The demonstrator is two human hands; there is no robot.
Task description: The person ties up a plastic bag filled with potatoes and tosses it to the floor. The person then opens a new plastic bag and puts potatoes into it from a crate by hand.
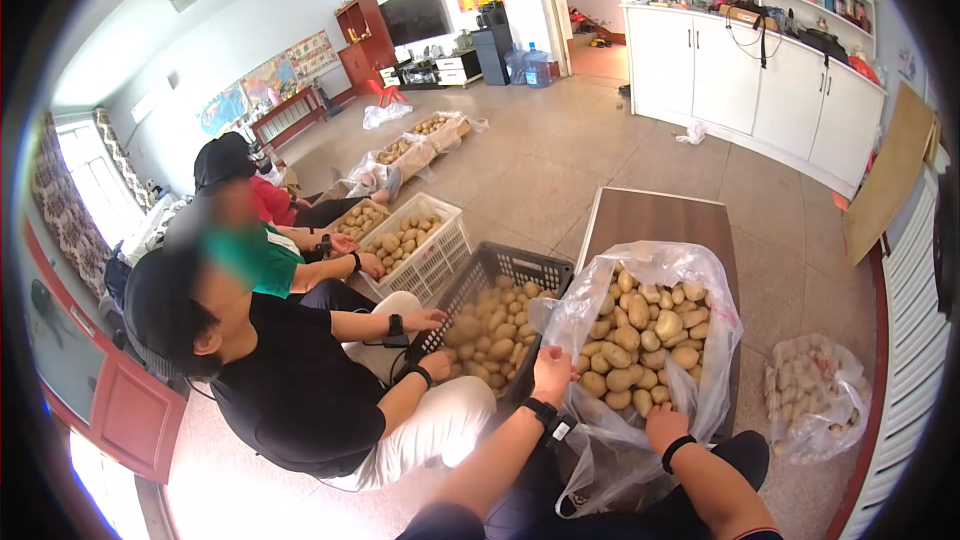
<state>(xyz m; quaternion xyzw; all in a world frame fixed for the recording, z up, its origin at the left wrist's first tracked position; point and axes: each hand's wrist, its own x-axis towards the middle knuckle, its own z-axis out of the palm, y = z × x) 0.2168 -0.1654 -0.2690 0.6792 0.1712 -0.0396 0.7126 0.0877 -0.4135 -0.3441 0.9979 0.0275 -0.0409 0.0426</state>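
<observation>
A clear plastic bag [722, 325] full of potatoes [640, 335] stands in front of me with its mouth spread wide. My left hand [553, 376] is closed on the bag's left edge, beside a dark crate. At the near edge, my right hand [667, 426] has its fingers closed on the bag's plastic, right by the nearest potatoes. Loose plastic hangs down between my two wrists. I wear a dark watch-like device [548, 418] on the left wrist and a black band [679, 452] on the right.
A dark crate [515, 262] of potatoes touches the bag's left side; a person in black [300, 380] reaches into it. Beyond stand a white crate [440, 255] and boxes of potatoes, with other people seated. Another potato bag [818, 395] lies right, near a brown board [650, 218].
</observation>
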